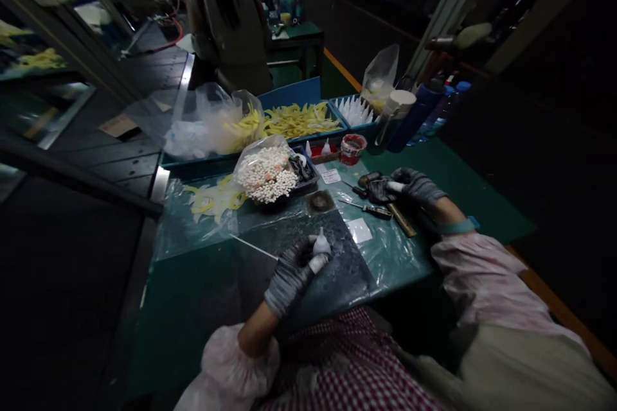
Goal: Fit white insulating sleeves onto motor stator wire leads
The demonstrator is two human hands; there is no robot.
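Note:
My left hand (292, 273), in a grey glove, grips a small white cone-tipped piece (321, 245) over a dark mat (337, 270) on the green table. A thin white stick (253, 248) lies just left of it. My right hand (409, 185), also gloved, rests further right on a hammer-like tool (385, 196) with a wooden handle, fingers curled around it. A screwdriver (369, 208) lies beside that hand.
A clear bag of small white pieces (267, 173) sits in a dark tray. Blue trays hold yellow strips (296, 119) and white cones (354, 111). A red cup (352, 148) and bottles (417, 115) stand behind. Another person (231, 26) is at the back.

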